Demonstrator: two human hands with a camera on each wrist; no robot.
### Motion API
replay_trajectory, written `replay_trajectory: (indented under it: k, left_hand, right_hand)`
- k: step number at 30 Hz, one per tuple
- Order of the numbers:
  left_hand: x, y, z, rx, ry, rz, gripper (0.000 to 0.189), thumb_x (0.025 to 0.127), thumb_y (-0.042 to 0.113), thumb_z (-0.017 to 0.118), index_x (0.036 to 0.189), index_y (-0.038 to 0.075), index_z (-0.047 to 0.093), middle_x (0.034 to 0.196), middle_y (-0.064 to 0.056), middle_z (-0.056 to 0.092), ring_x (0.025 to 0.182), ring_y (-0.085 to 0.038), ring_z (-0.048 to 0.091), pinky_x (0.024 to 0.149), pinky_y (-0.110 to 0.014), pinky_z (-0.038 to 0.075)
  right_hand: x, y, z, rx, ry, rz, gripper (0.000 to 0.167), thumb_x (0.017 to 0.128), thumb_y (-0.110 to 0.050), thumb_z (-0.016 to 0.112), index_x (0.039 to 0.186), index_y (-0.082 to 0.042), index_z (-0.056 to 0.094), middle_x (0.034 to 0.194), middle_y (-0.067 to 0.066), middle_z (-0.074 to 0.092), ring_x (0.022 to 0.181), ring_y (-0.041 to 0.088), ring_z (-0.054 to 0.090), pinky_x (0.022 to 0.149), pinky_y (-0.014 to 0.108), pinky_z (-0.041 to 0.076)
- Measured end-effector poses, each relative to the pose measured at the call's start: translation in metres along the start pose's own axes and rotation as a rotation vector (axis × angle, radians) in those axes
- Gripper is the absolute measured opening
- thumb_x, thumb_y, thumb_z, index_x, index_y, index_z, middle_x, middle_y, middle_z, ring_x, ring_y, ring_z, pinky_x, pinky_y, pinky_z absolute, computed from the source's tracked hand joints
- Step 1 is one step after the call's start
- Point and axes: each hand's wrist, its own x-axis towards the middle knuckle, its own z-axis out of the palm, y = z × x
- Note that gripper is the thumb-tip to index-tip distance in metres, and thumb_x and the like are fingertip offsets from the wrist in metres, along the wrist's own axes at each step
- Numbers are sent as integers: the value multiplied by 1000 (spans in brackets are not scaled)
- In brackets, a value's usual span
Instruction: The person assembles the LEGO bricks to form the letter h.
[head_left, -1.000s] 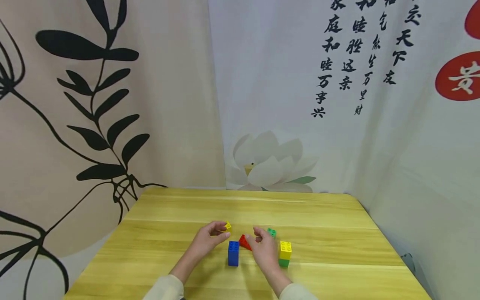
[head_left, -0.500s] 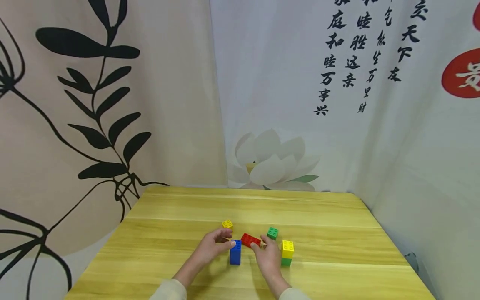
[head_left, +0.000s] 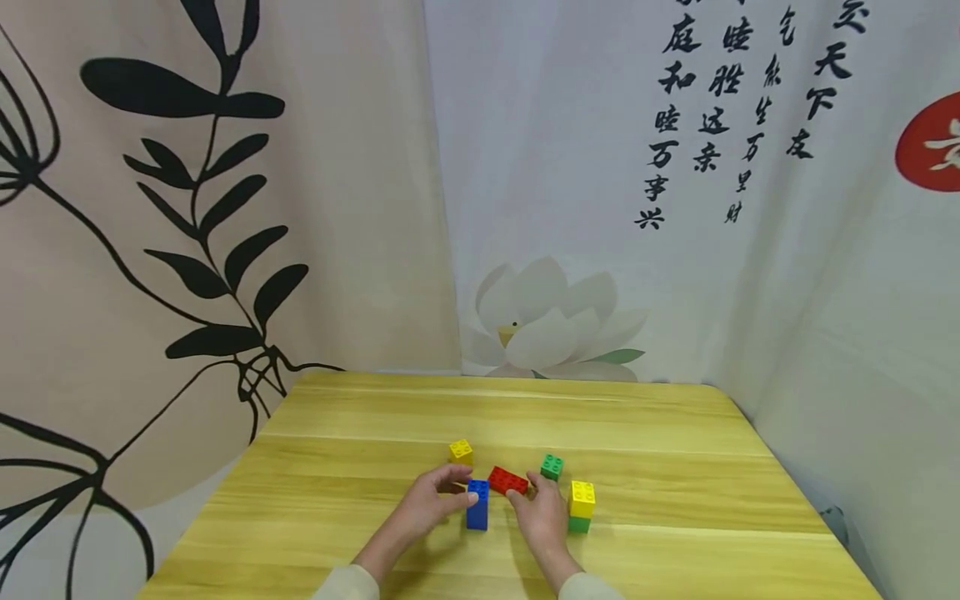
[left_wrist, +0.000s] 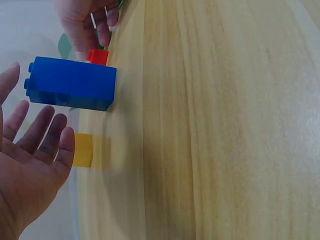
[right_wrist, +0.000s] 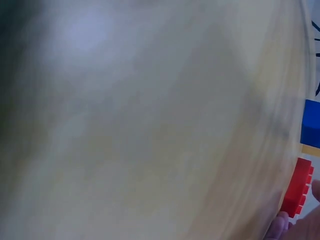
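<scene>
Our left hand [head_left: 427, 508] has left the yellow brick [head_left: 461, 451] and opens beside the upright blue brick [head_left: 477, 504]; our right hand [head_left: 542, 514] now pinches the red brick [head_left: 507, 480] on the wooden desk [head_left: 675, 467], before printed curtains [head_left: 225, 208].

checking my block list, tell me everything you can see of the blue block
The blue block is a tall stack of two bricks, plastic-looking, with round studs on top. It stands upright on the wooden table, in front of the flat red brick. The left hand reaches it at the top; the left wrist view shows open fingers beside it.
</scene>
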Motion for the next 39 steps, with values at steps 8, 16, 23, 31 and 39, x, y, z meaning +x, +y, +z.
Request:
replay_trajectory:
  k: [8, 16, 23, 31, 39]
  left_hand:
    - [1, -3, 3, -13, -18, 6, 53, 91, 27, 74, 134, 2, 58, 125, -14, 62, 110, -32, 58, 76, -47, 53]
    - [1, -6, 5, -13, -16, 16, 52, 92, 26, 74, 134, 0, 57, 124, -15, 63, 110, -33, 58, 77, -47, 54]
    - [-1, -4, 6, -7, -8, 15, 51, 93, 25, 72, 133, -1, 57, 124, -15, 62, 110, -34, 59, 78, -48, 54]
    - [1, -9, 6, -1, -13, 3, 49, 93, 26, 72, 134, 1, 58, 123, -13, 63, 110, -32, 59, 79, -46, 54]
    - [0, -11, 5, 6, -14, -6, 48, 93, 28, 72, 132, 4, 61, 122, -10, 64, 110, -30, 59, 83, -44, 54]
  right_hand:
    - [3, 4, 2, -46, -6, -45, 48, 80, -14, 83, 120, 5, 66, 94, 9, 64, 81, 22, 57, 71, 40, 49]
    - [5, 7, 2, -101, -7, -89, 48, 78, -16, 84, 118, 5, 67, 93, 10, 64, 80, 23, 58, 72, 42, 49]
    - [5, 8, 2, -132, -28, -106, 46, 79, -15, 83, 117, 6, 68, 101, 17, 66, 92, 32, 63, 82, 49, 50]
    - [4, 8, -1, -164, -41, -133, 35, 79, -13, 83, 108, 4, 71, 96, 13, 66, 85, 27, 62, 78, 46, 51]
    - [3, 7, -4, -116, -57, -117, 32, 81, -15, 82, 106, 2, 71, 93, 11, 65, 83, 25, 59, 77, 45, 50]
